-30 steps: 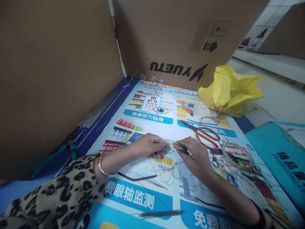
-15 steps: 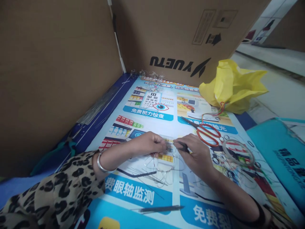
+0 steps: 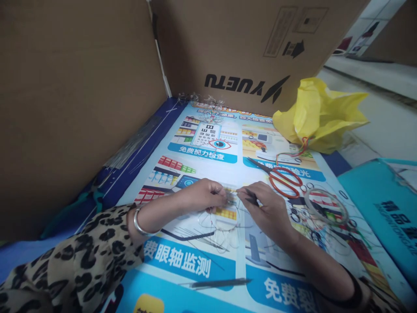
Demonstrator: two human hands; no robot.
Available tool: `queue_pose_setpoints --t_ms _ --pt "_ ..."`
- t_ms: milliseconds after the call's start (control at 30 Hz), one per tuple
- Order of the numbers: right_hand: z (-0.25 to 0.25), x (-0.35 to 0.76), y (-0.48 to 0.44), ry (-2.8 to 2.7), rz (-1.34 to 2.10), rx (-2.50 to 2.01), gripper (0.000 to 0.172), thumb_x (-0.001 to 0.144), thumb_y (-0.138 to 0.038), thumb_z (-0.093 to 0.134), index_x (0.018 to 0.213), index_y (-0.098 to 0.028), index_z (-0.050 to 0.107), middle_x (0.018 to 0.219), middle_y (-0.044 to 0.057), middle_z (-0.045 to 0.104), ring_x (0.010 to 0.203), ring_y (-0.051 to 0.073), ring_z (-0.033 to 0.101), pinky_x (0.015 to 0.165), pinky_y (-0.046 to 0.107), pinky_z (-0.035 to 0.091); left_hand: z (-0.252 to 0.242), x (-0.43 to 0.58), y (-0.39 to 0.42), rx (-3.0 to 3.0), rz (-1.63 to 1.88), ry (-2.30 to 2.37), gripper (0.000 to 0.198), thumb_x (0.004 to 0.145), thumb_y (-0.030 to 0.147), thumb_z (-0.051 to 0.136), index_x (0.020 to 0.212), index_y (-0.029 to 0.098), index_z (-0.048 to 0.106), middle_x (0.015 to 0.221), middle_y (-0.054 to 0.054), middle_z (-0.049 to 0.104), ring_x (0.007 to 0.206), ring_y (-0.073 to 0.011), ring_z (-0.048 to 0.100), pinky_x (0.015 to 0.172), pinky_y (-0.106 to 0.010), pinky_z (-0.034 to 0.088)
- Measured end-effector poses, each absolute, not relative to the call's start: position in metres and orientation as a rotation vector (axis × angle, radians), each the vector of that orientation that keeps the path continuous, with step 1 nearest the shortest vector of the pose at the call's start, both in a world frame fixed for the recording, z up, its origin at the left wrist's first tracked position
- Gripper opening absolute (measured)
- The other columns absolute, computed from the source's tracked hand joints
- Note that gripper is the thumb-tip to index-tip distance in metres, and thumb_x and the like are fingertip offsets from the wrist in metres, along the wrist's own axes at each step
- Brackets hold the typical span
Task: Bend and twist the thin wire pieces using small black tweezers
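Observation:
My left hand (image 3: 213, 194) is closed in a pinch on a thin wire piece, whose loose loops (image 3: 223, 230) hang below the fingers with tiny coloured bits on them. Just to its right, my right hand (image 3: 267, 206) is closed around a small dark tool (image 3: 252, 198); its exact kind is hidden by the fingers. The right thumb and forefinger meet close to the left fingertips, with fine strands between the hands. Under them lies a printed poster sheet (image 3: 215, 167). Several loose straight wires (image 3: 198, 239) rest below the left hand.
Red-handled scissors (image 3: 285, 181), a ring-shaped coil (image 3: 325, 206) and small dark rings lie to the right. A yellow bag (image 3: 314, 115) and a teal box (image 3: 374, 200) stand beyond. Teal-handled pliers (image 3: 87, 195) lie left. Cardboard walls (image 3: 228, 39) close off the back and left.
The dark tool has tilted slightly within my right hand, and its fingertips have shifted a little at the wire. The left hand keeps nearly the same place.

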State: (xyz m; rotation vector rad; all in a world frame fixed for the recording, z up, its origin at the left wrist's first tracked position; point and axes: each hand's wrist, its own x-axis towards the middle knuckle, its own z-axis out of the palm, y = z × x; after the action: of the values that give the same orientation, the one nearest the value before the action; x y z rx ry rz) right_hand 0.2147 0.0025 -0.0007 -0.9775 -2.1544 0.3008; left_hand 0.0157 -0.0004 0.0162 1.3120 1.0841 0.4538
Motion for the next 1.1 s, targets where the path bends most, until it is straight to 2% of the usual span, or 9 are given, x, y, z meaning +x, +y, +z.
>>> queue_pose_setpoints --t_ms 233,367,467,600,700,867,1100 --pt "-0.001 0.218 0.006 -1.755 0.587 -1.229 0.024 0.086 -0.037 0.044 0.092 -0.020 0.060 0.089 0.005 0.064 0.082 0.016 0.059 0.073 0.031 0.045 0.012 0.014 0.003 1.221 0.560 1.107 0.013 0.072 0.027 0.055 0.068 0.014 0.055 0.051 0.002 0.053 0.043 -0.0063 0.045 0.044 -0.021 0.033" --pt "-0.004 0.223 0.011 -1.744 0.649 -1.359 0.030 0.085 -0.043 0.044 0.092 -0.020 0.062 0.086 0.004 0.066 0.078 0.017 0.060 0.070 0.030 0.045 0.010 0.014 0.003 1.191 0.590 1.065 0.014 0.072 0.026 0.055 0.064 0.015 0.052 0.051 0.002 0.052 0.043 -0.0062 0.044 0.044 -0.022 0.031" --pt "-0.001 0.230 0.013 -2.020 0.380 -1.336 0.026 0.082 -0.040 0.051 0.089 -0.019 0.064 0.083 0.003 0.067 0.074 0.017 0.060 0.067 0.028 0.042 0.009 0.014 0.004 1.192 0.600 1.054 0.015 0.073 0.026 0.054 0.063 0.015 0.052 0.050 0.003 0.051 0.043 -0.0059 0.044 0.045 -0.022 0.033" --pt "0.010 0.236 0.011 -2.481 -0.142 -1.207 0.013 0.078 -0.025 0.054 0.081 -0.019 0.065 0.071 0.003 0.063 0.070 0.018 0.055 0.066 0.030 0.034 0.009 0.013 0.004 1.210 0.573 1.106 0.017 0.074 0.031 0.055 0.068 0.015 0.053 0.051 0.002 0.053 0.043 -0.0063 0.046 0.044 -0.021 0.034" --pt "0.017 0.233 0.006 -2.617 -0.425 -1.230 0.008 0.074 -0.022 0.058 0.076 -0.019 0.065 0.067 0.004 0.060 0.070 0.019 0.050 0.066 0.032 0.028 0.009 0.014 0.004 1.257 0.563 1.132 0.016 0.074 0.030 0.055 0.069 0.015 0.054 0.050 0.003 0.053 0.043 -0.0068 0.046 0.044 -0.020 0.034" --pt "0.019 0.224 0.000 -2.619 -0.642 -1.227 0.004 0.073 -0.019 0.058 0.070 -0.020 0.061 0.067 0.004 0.057 0.071 0.019 0.044 0.068 0.034 0.024 0.009 0.017 0.001 1.417 0.539 1.197 0.014 0.074 0.028 0.052 0.071 0.015 0.056 0.048 0.004 0.050 0.044 -0.0070 0.045 0.047 -0.020 0.036" --pt "0.013 0.226 -0.001 -2.565 -0.797 -1.099 0.007 0.079 -0.019 0.054 0.079 -0.020 0.062 0.066 0.002 0.054 0.070 0.018 0.040 0.067 0.035 0.023 0.010 0.019 -0.002 1.513 0.515 1.197 0.015 0.075 0.028 0.048 0.071 0.016 0.056 0.052 0.004 0.051 0.048 -0.0080 0.048 0.047 -0.019 0.037"
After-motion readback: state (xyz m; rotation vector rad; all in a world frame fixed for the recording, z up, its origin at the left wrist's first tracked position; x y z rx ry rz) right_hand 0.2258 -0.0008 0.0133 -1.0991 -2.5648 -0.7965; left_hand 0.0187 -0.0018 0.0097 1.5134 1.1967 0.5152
